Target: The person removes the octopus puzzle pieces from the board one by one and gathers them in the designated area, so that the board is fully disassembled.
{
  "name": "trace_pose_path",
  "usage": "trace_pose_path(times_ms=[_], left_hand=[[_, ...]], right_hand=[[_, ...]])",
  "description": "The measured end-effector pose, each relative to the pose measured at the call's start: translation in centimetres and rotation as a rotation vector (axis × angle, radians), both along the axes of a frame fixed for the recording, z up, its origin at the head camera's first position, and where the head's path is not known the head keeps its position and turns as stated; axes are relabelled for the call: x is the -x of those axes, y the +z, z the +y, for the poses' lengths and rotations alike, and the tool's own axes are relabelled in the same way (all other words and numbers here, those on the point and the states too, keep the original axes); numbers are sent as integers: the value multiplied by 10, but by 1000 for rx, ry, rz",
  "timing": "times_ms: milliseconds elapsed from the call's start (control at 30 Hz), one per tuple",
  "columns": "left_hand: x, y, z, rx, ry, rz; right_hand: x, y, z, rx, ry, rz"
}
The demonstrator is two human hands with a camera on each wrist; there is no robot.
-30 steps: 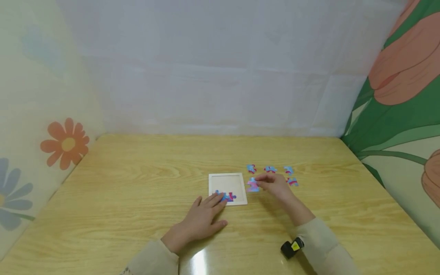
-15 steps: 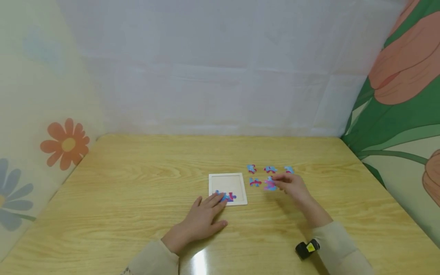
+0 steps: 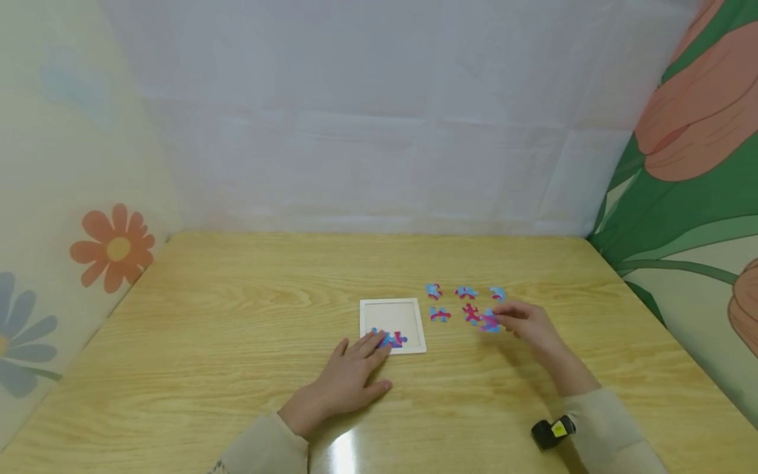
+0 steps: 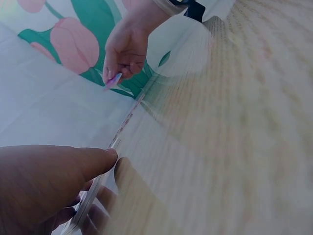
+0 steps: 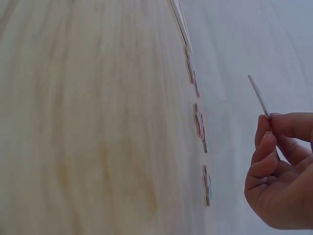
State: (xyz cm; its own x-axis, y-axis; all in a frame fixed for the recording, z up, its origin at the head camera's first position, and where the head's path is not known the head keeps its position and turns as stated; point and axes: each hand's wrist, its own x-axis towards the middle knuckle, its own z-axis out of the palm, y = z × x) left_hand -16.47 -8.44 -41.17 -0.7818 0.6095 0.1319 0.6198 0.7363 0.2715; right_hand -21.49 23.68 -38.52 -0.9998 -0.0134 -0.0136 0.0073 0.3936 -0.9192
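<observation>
My right hand (image 3: 533, 329) pinches a pink-and-blue jigsaw piece (image 3: 489, 321) between thumb and fingers, to the right of the puzzle frame. In the right wrist view that piece (image 5: 257, 94) is seen edge-on, raised above the table. A square, pale puzzle frame (image 3: 391, 302) lies flat, with joined jigsaw pieces (image 3: 398, 340) along its near side. Across the frame's near left corner rests my left hand (image 3: 349, 382), fingers stretched out and partly covering those pieces. Its thumb lies on the near side, outside the frame.
Several loose jigsaw pieces lie in two rows right of the frame, among them a blue one (image 3: 466, 291) at the back and a red one (image 3: 470, 313) beside the held piece. A white cloth backdrop (image 3: 379, 131) closes the table's (image 3: 237, 283) far edge.
My right hand has moved to the right with the pinched piece, from beside the frame to the far end of the loose rows, uncovering pieces behind it. The left hand has stayed still.
</observation>
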Motion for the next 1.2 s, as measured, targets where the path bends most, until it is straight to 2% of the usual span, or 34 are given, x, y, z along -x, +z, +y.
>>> trace_pose_path(times_ms=[200, 400, 633, 967, 1200], left_hand=[[0, -2, 0, -7, 17, 1], [1, -4, -1, 5, 30, 16], [0, -4, -1, 0, 25, 16], [1, -4, -2, 3, 28, -4], [1, -5, -2, 8, 25, -8]], right_hand=[[0, -5, 19, -11, -25, -20], [-2, -8, 34, 39, -73, -81], [-4, -10, 44, 74, -36, -81], [0, -23, 54, -11, -50, -145], [0, -26, 54, -48, -42, -130]])
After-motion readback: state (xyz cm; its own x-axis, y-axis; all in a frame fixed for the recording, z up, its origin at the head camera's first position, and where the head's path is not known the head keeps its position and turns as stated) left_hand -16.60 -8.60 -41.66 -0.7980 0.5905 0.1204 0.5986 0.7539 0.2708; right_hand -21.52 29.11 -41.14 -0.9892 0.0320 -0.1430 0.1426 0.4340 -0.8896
